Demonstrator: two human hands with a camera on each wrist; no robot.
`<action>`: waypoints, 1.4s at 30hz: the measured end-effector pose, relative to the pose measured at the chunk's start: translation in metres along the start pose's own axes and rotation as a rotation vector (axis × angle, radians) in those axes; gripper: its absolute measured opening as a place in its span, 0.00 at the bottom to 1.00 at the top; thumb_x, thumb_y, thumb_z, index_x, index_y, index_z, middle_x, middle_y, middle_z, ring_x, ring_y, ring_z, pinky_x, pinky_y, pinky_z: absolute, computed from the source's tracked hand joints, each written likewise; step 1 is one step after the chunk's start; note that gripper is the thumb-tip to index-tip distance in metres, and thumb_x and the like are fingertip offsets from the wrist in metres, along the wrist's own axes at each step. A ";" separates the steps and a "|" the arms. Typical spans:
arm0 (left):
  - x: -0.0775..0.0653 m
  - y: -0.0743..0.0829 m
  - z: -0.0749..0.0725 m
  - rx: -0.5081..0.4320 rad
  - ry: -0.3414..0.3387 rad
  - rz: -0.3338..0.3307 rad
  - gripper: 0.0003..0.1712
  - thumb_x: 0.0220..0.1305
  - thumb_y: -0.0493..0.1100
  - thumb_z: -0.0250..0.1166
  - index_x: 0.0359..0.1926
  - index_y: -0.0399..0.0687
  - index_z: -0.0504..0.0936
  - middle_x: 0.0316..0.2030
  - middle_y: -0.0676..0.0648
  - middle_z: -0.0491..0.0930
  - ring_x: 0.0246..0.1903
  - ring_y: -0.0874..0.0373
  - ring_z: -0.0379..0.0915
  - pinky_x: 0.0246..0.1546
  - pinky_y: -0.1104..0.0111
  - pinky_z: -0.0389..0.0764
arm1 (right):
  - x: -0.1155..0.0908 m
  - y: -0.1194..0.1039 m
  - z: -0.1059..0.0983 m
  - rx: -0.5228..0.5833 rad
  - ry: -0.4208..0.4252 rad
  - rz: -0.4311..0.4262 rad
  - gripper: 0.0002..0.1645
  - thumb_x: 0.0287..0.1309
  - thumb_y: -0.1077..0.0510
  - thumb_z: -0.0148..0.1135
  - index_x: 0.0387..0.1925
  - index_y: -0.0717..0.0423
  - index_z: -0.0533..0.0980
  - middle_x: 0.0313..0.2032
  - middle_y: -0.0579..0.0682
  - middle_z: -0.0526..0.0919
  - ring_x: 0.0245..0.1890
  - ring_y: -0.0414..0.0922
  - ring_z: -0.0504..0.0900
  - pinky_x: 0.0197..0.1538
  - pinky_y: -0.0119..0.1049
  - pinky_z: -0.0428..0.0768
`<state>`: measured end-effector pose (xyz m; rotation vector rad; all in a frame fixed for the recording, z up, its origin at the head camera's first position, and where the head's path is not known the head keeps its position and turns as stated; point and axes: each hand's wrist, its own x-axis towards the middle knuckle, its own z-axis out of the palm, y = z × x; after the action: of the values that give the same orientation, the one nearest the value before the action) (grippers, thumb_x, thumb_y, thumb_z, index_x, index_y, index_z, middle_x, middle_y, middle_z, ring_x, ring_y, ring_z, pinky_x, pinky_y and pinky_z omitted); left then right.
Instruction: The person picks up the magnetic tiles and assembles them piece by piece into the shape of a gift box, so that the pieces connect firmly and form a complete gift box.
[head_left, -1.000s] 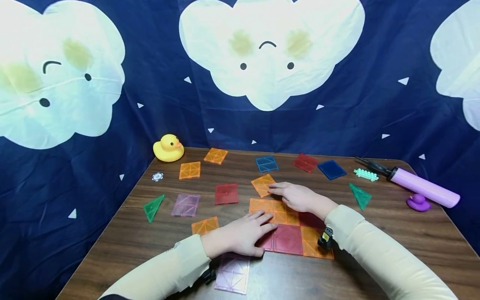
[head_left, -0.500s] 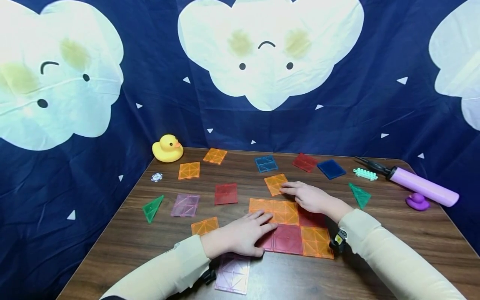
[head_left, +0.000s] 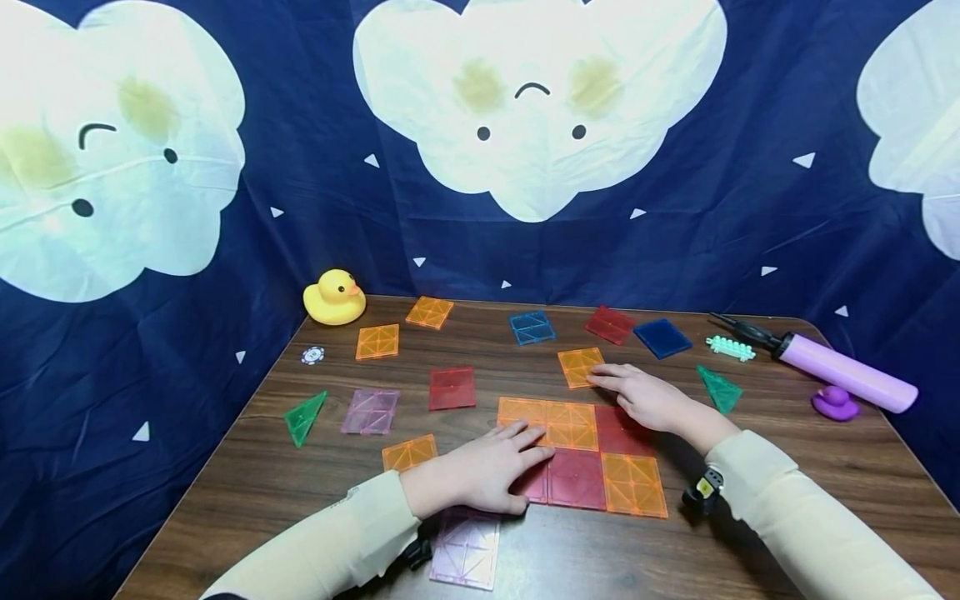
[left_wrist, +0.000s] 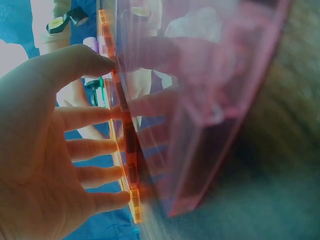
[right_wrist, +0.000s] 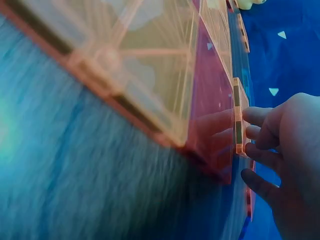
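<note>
Flat see-through magnetic tiles lie edge to edge in a two-row block, with an orange tile (head_left: pixel 573 425) over a pink-red tile (head_left: pixel 576 479) and another orange tile (head_left: pixel 633 485) at its near right corner. My left hand (head_left: pixel 487 467) rests with spread fingers on the block's left part, covering some of it. In the left wrist view its fingertips (left_wrist: pixel 117 201) touch the orange tiles. Just beyond the block, the fingertips of my right hand (head_left: pixel 651 396) touch the right side of a loose orange tile (head_left: pixel 580 367). A pale pink tile (head_left: pixel 465 554) lies near my left wrist.
Loose tiles lie around, including a red tile (head_left: pixel 452 388), a lilac tile (head_left: pixel 371 412) and a dark blue tile (head_left: pixel 663 338). A yellow duck (head_left: pixel 334 298) stands at the back left. A pink hand pump (head_left: pixel 847 372) and a small purple duck (head_left: pixel 836 403) lie right.
My right hand has moved to the right, and the loose orange tile has slid along the table with its fingertips. My left hand has stayed on the block.
</note>
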<state>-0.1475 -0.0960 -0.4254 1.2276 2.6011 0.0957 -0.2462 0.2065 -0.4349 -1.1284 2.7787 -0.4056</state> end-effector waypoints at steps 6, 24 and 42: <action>-0.002 -0.003 0.000 -0.013 0.012 -0.013 0.45 0.63 0.56 0.67 0.78 0.52 0.63 0.78 0.42 0.55 0.75 0.39 0.50 0.70 0.46 0.61 | -0.014 0.010 -0.001 0.012 0.002 0.036 0.29 0.68 0.70 0.53 0.69 0.62 0.72 0.69 0.64 0.69 0.69 0.66 0.65 0.66 0.63 0.67; -0.008 -0.013 -0.001 -0.026 0.024 -0.042 0.45 0.61 0.55 0.68 0.77 0.52 0.64 0.78 0.42 0.55 0.76 0.41 0.50 0.71 0.48 0.60 | -0.065 0.032 -0.005 0.069 0.104 0.117 0.30 0.66 0.73 0.53 0.69 0.65 0.71 0.69 0.68 0.68 0.67 0.70 0.65 0.65 0.69 0.63; -0.013 -0.019 0.001 -0.066 0.021 -0.053 0.45 0.62 0.55 0.68 0.77 0.52 0.65 0.78 0.42 0.54 0.76 0.41 0.48 0.72 0.48 0.58 | -0.111 0.014 0.008 0.041 0.156 0.130 0.32 0.60 0.74 0.57 0.67 0.64 0.73 0.68 0.67 0.70 0.66 0.70 0.66 0.62 0.69 0.67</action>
<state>-0.1538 -0.1183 -0.4268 1.1406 2.6240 0.1836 -0.1744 0.2922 -0.4455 -0.9383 2.9410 -0.5558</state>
